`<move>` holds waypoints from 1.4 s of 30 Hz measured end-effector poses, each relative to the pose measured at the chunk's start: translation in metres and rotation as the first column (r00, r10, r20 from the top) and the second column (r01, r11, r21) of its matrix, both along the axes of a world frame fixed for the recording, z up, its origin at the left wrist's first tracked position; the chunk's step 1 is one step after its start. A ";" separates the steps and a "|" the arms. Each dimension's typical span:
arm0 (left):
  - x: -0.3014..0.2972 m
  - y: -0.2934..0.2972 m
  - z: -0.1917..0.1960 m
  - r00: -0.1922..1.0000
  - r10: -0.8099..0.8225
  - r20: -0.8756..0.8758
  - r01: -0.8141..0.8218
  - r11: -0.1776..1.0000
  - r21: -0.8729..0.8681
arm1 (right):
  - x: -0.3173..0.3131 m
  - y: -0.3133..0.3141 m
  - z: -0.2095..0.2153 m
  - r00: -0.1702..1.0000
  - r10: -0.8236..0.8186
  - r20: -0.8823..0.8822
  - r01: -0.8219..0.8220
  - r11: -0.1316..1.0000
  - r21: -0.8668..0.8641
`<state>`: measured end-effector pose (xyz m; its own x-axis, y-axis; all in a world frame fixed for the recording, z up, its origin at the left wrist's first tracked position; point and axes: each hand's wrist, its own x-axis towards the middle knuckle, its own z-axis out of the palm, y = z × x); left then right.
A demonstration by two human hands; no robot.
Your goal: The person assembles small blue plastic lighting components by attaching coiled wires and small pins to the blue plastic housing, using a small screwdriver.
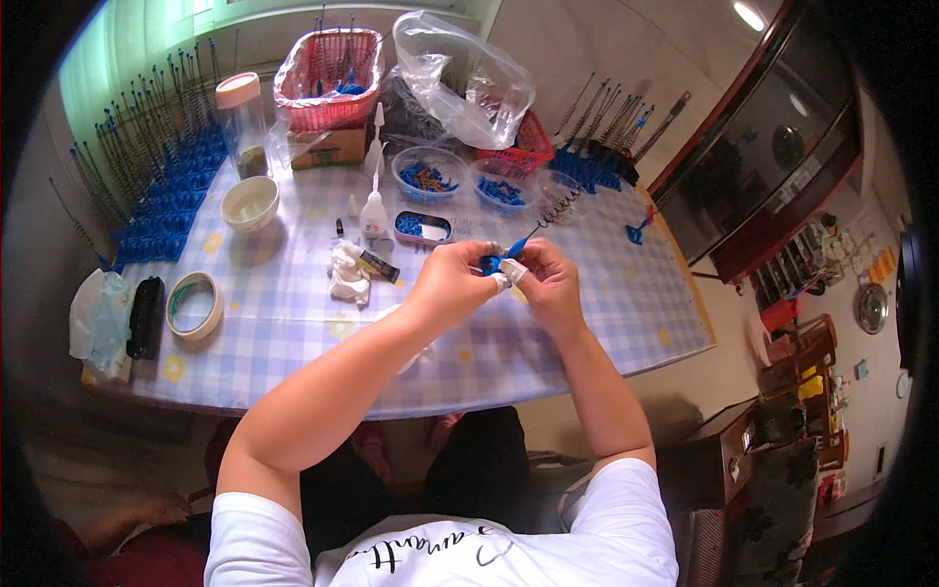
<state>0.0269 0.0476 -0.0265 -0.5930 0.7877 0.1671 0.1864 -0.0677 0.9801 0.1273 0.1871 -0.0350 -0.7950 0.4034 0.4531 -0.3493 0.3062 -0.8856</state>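
Left grip [455, 281] and right grip [553, 284], bare hands with white-wrapped fingertips, both pinched closed on a small blue pointed piece with thin dark wire [512, 256]. Piece sits between the two grips, over the blue-and-white checked bench [479, 367]; wire pokes out beyond the fingertips, away from the body. Left of grips: small black tube [380, 265], crumpled white tissue [347, 282]. Just beyond left grip: oval dark-blue tin [419, 241] of blue bits.
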 end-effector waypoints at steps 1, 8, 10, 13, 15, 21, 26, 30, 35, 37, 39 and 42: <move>0.001 0.000 -0.001 1.000 -0.002 -0.001 0.002 1.000 0.004 | 0.000 0.001 -0.001 0.999 -0.037 0.031 0.036 0.999 0.025; 0.003 -0.002 0.003 1.000 0.025 -0.016 -0.026 0.999 -0.025 | 0.003 -0.008 0.006 0.964 -0.264 -0.018 0.256 0.915 0.312; 0.002 -0.001 0.002 1.000 -0.007 0.024 0.007 1.000 -0.011 | 0.005 -0.008 0.009 0.964 -0.259 -0.059 0.263 0.900 0.348; 0.001 -0.005 0.009 0.990 -0.034 0.135 0.028 0.998 0.048 | 0.007 -0.009 0.012 0.962 -0.264 -0.066 0.272 0.928 0.255; -0.001 -0.006 0.013 0.987 -0.046 0.154 0.043 0.999 0.022 | 0.005 -0.004 0.010 0.962 -0.266 -0.055 0.270 0.958 0.098; -0.002 -0.008 0.013 0.986 -0.038 0.162 0.043 0.999 -0.023 | 0.005 0.000 0.007 0.981 -0.190 -0.047 0.188 0.981 -0.040; -0.001 -0.009 0.016 0.995 -0.014 0.103 0.018 0.999 -0.035 | 0.006 -0.003 0.012 0.983 -0.179 -0.035 0.177 0.982 -0.061; 0.002 -0.008 0.013 0.997 0.058 -0.045 -0.060 0.997 -0.044 | 0.008 -0.006 0.012 0.997 -0.077 -0.015 0.075 0.993 -0.095; 0.006 -0.007 0.010 0.990 0.088 -0.114 -0.087 0.996 0.013 | 0.003 -0.005 0.005 0.998 -0.069 0.003 0.069 0.996 -0.057; 0.009 -0.010 0.016 0.988 0.065 -0.140 -0.071 0.997 -0.036 | 0.002 -0.006 0.004 0.997 -0.078 0.015 0.078 0.996 -0.037; 0.011 -0.008 0.013 0.979 0.087 -0.183 -0.090 0.996 -0.010 | 0.005 -0.007 0.004 0.974 -0.217 0.068 0.210 0.973 0.097; 0.011 -0.006 0.011 0.974 0.101 -0.205 -0.097 0.995 0.028 | 0.005 -0.009 0.004 0.961 -0.278 0.010 0.270 0.942 0.201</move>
<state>0.0381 0.0413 -0.0158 -0.6193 0.7227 0.3069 0.3907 -0.0554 0.9188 0.1325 0.1780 -0.0313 -0.6840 0.5146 0.5171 -0.1953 0.5539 -0.8094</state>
